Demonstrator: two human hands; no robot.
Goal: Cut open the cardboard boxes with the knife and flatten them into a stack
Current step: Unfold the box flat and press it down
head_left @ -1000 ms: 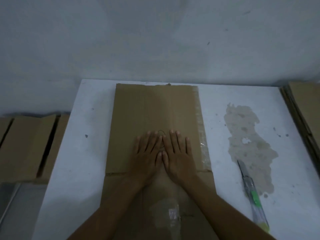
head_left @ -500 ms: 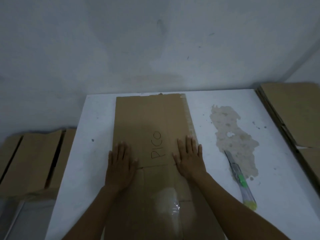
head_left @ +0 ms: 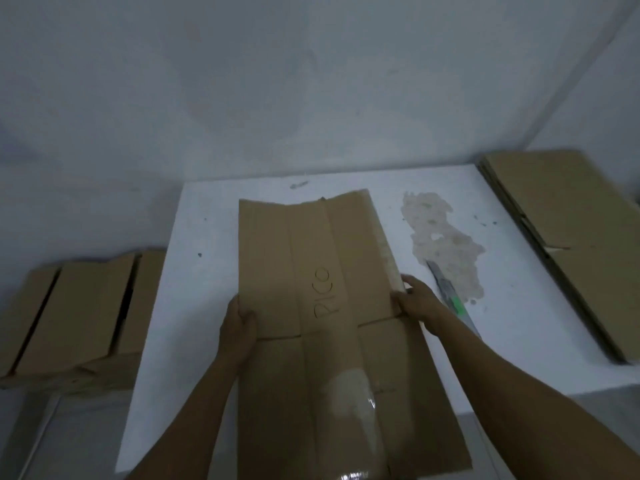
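A flattened brown cardboard box (head_left: pixel 304 258) with "PICO" written on it lies lengthwise on the white table (head_left: pixel 194 306), its far end lifted and bowed. My left hand (head_left: pixel 239 323) grips its left edge, thumb on top. My right hand (head_left: pixel 417 301) grips its right, taped edge. The utility knife (head_left: pixel 450 294) with a green slider lies on the table just right of my right hand, partly hidden by my forearm. A stack of flattened cardboard (head_left: pixel 568 244) sits at the table's right side.
Several uncut cardboard boxes (head_left: pixel 79 317) stand on a lower surface left of the table. A worn, stained patch (head_left: pixel 440 237) marks the tabletop beside the knife. A plain wall rises behind the table.
My hands moved from pressing flat at the middle of the cardboard out to its side edges and now grip them. The cardboard's far end has risen off the table.
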